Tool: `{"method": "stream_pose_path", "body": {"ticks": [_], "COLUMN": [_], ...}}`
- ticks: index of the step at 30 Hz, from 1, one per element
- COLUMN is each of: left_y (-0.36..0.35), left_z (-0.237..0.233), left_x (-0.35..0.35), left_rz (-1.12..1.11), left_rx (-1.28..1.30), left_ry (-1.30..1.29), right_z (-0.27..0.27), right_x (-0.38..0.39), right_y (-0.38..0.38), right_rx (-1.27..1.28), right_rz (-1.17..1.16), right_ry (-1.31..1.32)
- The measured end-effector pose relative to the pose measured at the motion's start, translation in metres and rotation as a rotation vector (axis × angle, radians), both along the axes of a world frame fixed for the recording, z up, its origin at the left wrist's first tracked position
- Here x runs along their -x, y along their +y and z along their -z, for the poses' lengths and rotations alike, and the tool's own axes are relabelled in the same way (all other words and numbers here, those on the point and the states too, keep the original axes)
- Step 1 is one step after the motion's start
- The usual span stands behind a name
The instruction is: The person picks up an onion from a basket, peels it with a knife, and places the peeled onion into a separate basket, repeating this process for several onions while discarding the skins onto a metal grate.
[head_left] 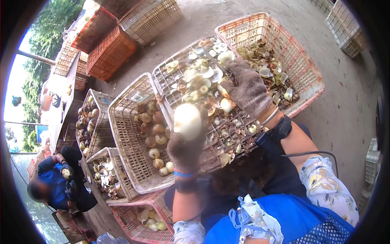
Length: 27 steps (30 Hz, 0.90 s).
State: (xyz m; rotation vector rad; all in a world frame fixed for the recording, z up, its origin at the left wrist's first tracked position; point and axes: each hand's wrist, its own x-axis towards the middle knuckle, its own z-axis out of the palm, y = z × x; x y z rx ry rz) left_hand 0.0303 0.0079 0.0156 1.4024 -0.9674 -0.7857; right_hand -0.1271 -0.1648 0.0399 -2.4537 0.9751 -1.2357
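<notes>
The nut [187, 120] is being gripped by the left hand [186, 151], a blade [214, 60] by the clenched right hand [247, 87]; a slip cutting the glove is being risked.

Peeled fruit [187, 120]: I read this as a round, smooth, creamy-white ball, slightly blurred, gripped from below by the fingertips of my gloved left hand [186, 151] and raised above the near edge of the wire tray [164, 81]. Blade [215, 60]: a thin, dark-grey strip jutting out of my closed, gloved right hand [247, 87], lying low across the pale peelings [199, 77] heaped on that tray. I cannot make out its tip.
</notes>
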Motion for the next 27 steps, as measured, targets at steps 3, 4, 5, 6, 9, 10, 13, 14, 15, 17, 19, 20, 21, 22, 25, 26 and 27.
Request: {"method": "stream_pose_path", "body": {"ticks": [3, 4, 5, 6, 9, 10, 13, 14, 15, 17, 19, 20, 21, 22, 25, 26, 27], "left_y": [-0.003, -0.006, -0.008, -0.009, -0.015, -0.014, -0.015, -0.011, -0.012, -0.011, -0.018, -0.019, -0.014, -0.01, -0.008, -0.008, -0.005], "left_z": [-0.006, -0.008, -0.01, -0.01, -0.026, -0.02, 0.009, 0.019, 0.022, 0.02, -0.008, -0.021, -0.032, -0.03, -0.021, -0.019, -0.017], "left_x": [0.013, 0.013, 0.013, 0.017, 0.023, 0.022, 0.018, 0.019, 0.016, 0.01, 0.007, 0.006, 0.007, 0.007, 0.01, 0.007, 0.009], "left_rz": [0.007, -0.007, -0.016, -0.009, -0.047, -0.053, -0.136, -0.189, -0.182, -0.198, -0.129, -0.052, -0.062, -0.079, -0.043, -0.01, -0.019], "left_rx": [0.05, -0.017, -0.084, -0.086, 0.027, 0.031, -0.041, -0.055, -0.079, -0.101, -0.086, -0.062, -0.049, -0.045, -0.011, -0.071, -0.161], "left_ry": [0.106, -0.23, -0.567, -0.565, -0.721, -0.72, -0.322, -0.307, -0.385, -0.525, -0.045, 0.432, 0.81, 0.812, 0.543, 0.612, 0.239], "right_z": [-0.008, -0.018, -0.032, -0.026, -0.02, -0.012, -0.007, 0.013, 0.017, 0.016, 0.012, 0.004, -0.002, -0.004, -0.027, -0.013, 0.004], "right_x": [-0.002, -0.002, -0.002, -0.003, 0.002, -0.001, -0.008, -0.012, -0.016, -0.017, -0.02, -0.016, -0.016, -0.018, -0.018, -0.018, -0.018], "right_y": [0.033, 0.04, 0.052, 0.062, 0.051, 0.055, 0.065, 0.066, 0.067, 0.07, 0.068, 0.063, 0.06, 0.06, 0.061, 0.061, 0.062], "right_rx": [-1.035, -1.428, -1.663, -1.766, -1.681, -1.47, -0.946, -0.63, -0.764, -0.904, -0.985, -1.134, -1.278, -1.34, -1.535, -1.484, -1.122], "right_rz": [-0.404, -0.512, -0.537, -0.661, -0.688, -0.655, -0.591, -0.565, -0.609, -0.6, -0.645, -0.567, -0.486, -0.426, -0.364, -0.378, -0.375], "right_ry": [-0.484, -0.499, -0.604, -0.801, -0.525, -0.495, -0.358, -0.256, -0.278, -0.331, -0.419, -0.27, -0.116, -0.077, -0.187, -0.229, -0.093]}}
